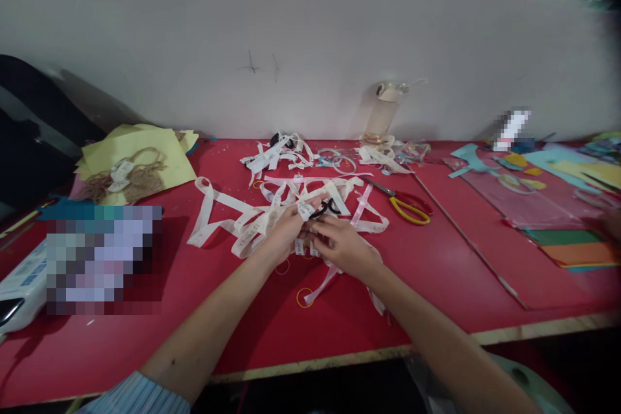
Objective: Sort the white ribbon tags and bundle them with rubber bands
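Red tabletop [436, 272] all around, and both my forearms come in from the bottom edge and meet in the middle over a messy pile of white ribbon strips [242, 223]. My left hand [286, 233] is palm-down-ish, fingers curled, pinching a printed white ribbon end up near the thumb. My right hand [347, 246] sits just beside it, knuckles up, fingers bent and pressed onto the same bunch of ribbon, touching the left fingertips. A small black loop [326, 208] pokes out right where the two hands meet; can't tell which hand actually has it. A pink ribbon [361, 206] trails under my right wrist. Yellow-handled scissors [407, 206] lie near, to the right of my hands, and a yellow rubber band [305, 297] lies between my forearms.
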The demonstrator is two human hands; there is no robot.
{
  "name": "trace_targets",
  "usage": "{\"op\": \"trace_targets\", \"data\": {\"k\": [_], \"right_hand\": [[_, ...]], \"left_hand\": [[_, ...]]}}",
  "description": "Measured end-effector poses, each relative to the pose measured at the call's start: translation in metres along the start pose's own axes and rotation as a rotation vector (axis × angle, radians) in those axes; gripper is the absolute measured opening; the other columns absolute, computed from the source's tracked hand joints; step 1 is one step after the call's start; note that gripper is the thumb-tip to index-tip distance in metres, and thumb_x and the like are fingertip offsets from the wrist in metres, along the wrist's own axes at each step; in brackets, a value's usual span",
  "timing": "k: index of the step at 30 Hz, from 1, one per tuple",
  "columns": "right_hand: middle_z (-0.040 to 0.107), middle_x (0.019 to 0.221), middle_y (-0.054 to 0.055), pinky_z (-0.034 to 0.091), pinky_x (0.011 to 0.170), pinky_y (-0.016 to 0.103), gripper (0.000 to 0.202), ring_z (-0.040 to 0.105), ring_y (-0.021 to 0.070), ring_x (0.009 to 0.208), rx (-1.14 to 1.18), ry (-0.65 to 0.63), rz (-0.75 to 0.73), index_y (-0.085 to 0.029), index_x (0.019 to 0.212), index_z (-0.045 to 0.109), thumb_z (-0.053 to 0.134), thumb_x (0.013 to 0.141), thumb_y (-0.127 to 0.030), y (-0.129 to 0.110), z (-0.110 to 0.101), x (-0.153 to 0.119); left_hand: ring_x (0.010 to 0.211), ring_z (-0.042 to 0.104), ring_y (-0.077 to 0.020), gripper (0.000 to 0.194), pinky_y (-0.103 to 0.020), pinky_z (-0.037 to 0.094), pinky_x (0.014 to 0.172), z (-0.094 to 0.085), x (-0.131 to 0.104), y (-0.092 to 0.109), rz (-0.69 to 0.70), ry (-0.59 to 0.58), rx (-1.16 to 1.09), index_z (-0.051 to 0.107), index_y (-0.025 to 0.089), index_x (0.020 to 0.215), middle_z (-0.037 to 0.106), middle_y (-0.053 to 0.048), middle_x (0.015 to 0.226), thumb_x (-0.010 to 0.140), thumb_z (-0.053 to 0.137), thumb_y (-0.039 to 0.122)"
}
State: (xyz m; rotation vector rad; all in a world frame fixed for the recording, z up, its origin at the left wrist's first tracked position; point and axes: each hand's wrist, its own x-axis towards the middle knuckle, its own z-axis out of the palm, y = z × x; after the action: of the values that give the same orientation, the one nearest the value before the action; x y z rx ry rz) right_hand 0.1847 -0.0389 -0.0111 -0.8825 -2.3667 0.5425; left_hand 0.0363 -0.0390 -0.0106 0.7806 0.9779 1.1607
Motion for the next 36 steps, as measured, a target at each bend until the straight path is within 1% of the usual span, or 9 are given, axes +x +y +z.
{"op": "trace_targets", "data": {"k": [4,7,12,17,20,24,27,31,36], "right_hand": [[0.065,0.103,0.009,0.047,0.082,0.034,0.034,0.060,0.0211,0.094,0.070,0.043,0.023,-0.019,0.115,0.063,0.051,0.083,-0.013,-0.004,-0.001,0.001],[0.064,0.094,0.007,0.047,0.077,0.031,0.036,0.059,0.0187,0.086,0.144,0.094,0.038,-0.020,0.116,0.062,0.052,0.083,-0.014,-0.004,-0.001,0.000],[0.064,0.094,0.005,0.048,0.076,0.030,0.035,0.060,0.0175,0.084,0.236,0.162,0.074,-0.020,0.117,0.063,0.054,0.083,-0.018,-0.001,0.002,-0.001],[0.065,0.096,0.006,0.049,0.075,0.029,0.033,0.060,0.0171,0.085,0.308,0.210,0.090,-0.019,0.115,0.064,0.055,0.084,-0.019,0.001,0.005,-0.002],[0.065,0.093,0.005,0.049,0.071,0.027,0.030,0.059,0.0157,0.079,0.334,0.242,0.098,-0.019,0.112,0.065,0.056,0.082,-0.019,0.001,0.005,-0.002],[0.064,0.090,0.004,0.049,0.067,0.026,0.027,0.058,0.0146,0.074,0.397,0.248,0.142,-0.021,0.108,0.065,0.057,0.082,-0.021,0.003,0.007,-0.002],[0.065,0.091,0.003,0.049,0.069,0.027,0.025,0.059,0.0149,0.076,0.526,0.234,0.183,-0.022,0.106,0.066,0.057,0.082,-0.022,0.005,0.008,-0.002],[0.067,0.090,0.002,0.050,0.073,0.027,0.023,0.062,0.0165,0.083,0.736,0.225,0.280,-0.023,0.101,0.068,0.057,0.081,-0.024,0.005,0.007,0.001],[0.069,0.090,0.000,0.050,0.072,0.026,0.020,0.061,0.0151,0.080,0.777,0.273,0.364,-0.021,0.094,0.068,0.058,0.078,-0.026,0.004,0.006,0.003]], "left_hand": [[0.041,0.031,-0.0023,0.045,-0.015,0.022,0.039,-0.002,0.001,0.001,0.013,-0.023,0.003,0.070,0.016,0.096,0.038,0.007,0.052,0.066,0.074,0.051],[0.042,0.028,-0.0020,0.047,-0.015,0.019,0.040,-0.003,0.001,0.003,0.005,-0.055,0.002,0.070,0.016,0.097,0.033,0.008,0.053,0.066,0.073,0.051],[0.044,0.031,-0.0026,0.055,-0.015,0.017,0.041,-0.001,-0.002,0.008,-0.001,-0.089,0.020,0.067,0.019,0.110,0.036,0.007,0.056,0.067,0.071,0.053],[0.044,0.028,-0.0031,0.063,-0.015,0.016,0.041,-0.001,-0.004,0.009,0.008,-0.123,0.062,0.060,0.020,0.123,0.032,0.007,0.056,0.071,0.068,0.055],[0.044,0.026,-0.0037,0.066,-0.016,0.015,0.041,-0.001,-0.004,0.009,0.035,-0.126,0.071,0.058,0.022,0.127,0.031,0.007,0.056,0.070,0.069,0.054],[0.046,0.024,-0.0043,0.069,-0.017,0.015,0.043,-0.003,-0.003,0.008,0.054,-0.153,0.087,0.054,0.023,0.132,0.030,0.007,0.057,0.071,0.069,0.052],[0.047,0.023,-0.0045,0.069,-0.018,0.015,0.044,-0.004,-0.004,0.009,0.069,-0.165,0.118,0.051,0.023,0.134,0.029,0.008,0.056,0.073,0.068,0.049],[0.046,0.024,-0.0042,0.067,-0.018,0.017,0.044,-0.003,-0.005,0.014,0.072,-0.163,0.154,0.052,0.022,0.134,0.033,0.008,0.054,0.073,0.070,0.044],[0.049,0.035,-0.0049,0.064,-0.018,0.028,0.048,-0.001,-0.007,0.017,0.053,-0.151,0.183,0.058,0.021,0.128,0.051,0.004,0.058,0.069,0.075,0.037]]}}
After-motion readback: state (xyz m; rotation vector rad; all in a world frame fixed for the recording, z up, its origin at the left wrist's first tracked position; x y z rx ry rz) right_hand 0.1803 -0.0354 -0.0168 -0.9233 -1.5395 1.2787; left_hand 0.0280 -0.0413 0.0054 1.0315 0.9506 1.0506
